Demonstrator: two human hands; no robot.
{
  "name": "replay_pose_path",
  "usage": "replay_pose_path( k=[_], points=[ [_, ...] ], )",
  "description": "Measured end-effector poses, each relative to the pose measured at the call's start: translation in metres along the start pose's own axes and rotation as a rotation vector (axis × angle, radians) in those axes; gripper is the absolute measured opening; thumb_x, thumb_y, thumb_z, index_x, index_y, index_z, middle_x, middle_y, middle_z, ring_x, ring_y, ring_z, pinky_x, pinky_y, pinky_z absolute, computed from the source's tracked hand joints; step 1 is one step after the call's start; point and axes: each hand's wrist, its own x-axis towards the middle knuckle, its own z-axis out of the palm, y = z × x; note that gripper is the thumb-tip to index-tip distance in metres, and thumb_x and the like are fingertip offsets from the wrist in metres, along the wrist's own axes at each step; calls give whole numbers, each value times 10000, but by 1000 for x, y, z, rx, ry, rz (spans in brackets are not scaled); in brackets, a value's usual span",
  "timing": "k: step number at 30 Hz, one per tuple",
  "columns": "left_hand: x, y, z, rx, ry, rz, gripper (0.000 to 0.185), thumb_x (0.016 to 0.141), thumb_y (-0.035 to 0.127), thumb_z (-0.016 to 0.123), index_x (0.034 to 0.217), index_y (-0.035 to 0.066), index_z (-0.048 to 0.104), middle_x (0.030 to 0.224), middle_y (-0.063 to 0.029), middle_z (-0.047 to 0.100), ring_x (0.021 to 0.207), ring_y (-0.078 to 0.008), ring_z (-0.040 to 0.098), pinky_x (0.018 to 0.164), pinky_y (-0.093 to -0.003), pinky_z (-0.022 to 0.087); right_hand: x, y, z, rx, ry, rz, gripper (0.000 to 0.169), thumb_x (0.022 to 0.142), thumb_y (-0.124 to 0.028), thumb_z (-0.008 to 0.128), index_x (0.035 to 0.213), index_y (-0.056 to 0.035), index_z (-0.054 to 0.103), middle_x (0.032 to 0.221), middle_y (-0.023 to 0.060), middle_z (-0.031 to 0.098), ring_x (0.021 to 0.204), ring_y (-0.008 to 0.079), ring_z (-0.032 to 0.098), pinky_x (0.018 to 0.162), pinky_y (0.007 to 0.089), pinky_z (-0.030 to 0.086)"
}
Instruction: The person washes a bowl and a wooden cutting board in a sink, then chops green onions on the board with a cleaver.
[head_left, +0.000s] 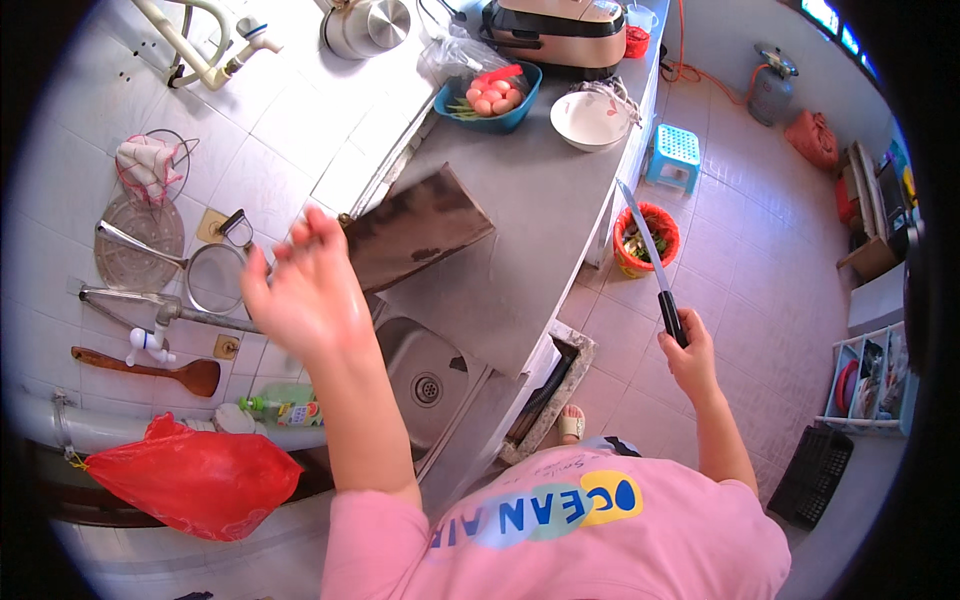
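Note:
My right hand (690, 349) grips the black handle of a long, narrow-bladed kitchen knife (649, 240). The blade points away from me, above the tiled floor beside the counter. Raised on the other side, my left hand (307, 292) holds nothing, its palm showing and its fingers slightly curled and apart. Just beyond that hand, a dark-stained wooden cutting board (427, 225) stands on the steel countertop (517, 277); part of it is hidden by the hand. Under my left forearm is a stainless steel sink (427, 390).
A teal basin (487, 124) holds eggs and green vegetables, near a white bowl (589, 124) and a rice cooker (555, 37). A lined waste bin (622, 259) and blue stool (675, 157) stand on the floor. A strainer (217, 277) and wooden spatula (187, 375) hang left.

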Motion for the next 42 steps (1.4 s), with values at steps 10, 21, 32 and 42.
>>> replay_pose_path(
  k=[10,21,32,42],
  points=[
    [-129,9,-140,109,751,-916,125,818,0,486,838,29,366,952,-139,486,1000,-296,500,916,-477,387,14,-55,58,-337,-270,-440,401,761,-202,716,1094,-39,561,899,166,642,814,298,639,731,362,494],
    [-128,-155,-298,-25,898,-1141,259,689,-160,390,939,-99,418,1010,-186,473,922,-289,524,821,-363,497,69,-10,180,-854,-334,-849,286,696,-205,708,918,-60,600,911,114,603,923,294,594,794,406,493],
    [-131,-177,-274,229,724,-1324,312,830,29,433,1072,-155,500,1235,-346,474,1122,-425,523,947,-448,468,227,-6,104,-200,-207,-902,202,758,-138,712,948,-92,659,909,73,630,841,296,607,747,377,506],
    [49,-354,-127,540,226,-928,538,925,88,523,1378,46,238,1198,-286,518,1086,-357,567,976,-459,453,570,-10,32,-309,-9,-661,396,831,-218,648,1194,-82,568,1101,147,578,1002,323,569,875,387,461]
  ],
)
